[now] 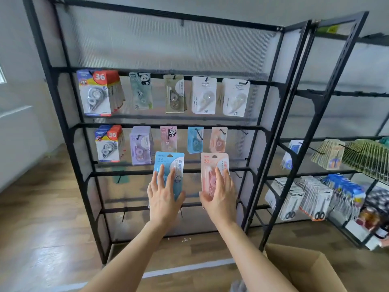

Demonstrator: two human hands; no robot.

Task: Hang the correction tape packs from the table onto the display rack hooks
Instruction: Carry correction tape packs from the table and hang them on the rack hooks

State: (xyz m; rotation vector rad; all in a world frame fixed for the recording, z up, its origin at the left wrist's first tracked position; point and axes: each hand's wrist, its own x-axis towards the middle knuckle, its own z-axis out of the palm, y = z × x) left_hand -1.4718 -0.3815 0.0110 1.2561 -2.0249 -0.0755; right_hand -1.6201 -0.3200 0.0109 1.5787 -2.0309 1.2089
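Two correction tape packs held up to a black metal display rack (147, 12)

The left grip (163, 192) pinches a glossy blue pack (168, 163) marked "36", and the right grip (219, 192) a pink pack (212, 163) marked "36", both below two rows of hung carded packs (99, 91).

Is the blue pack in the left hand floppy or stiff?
Probably fairly stiff: the blue pack stands flat and upright though the left hand grips only its lower part. Likely light, since one hand holds it up. Its smooth-looking plastic front may be a bit slippery.
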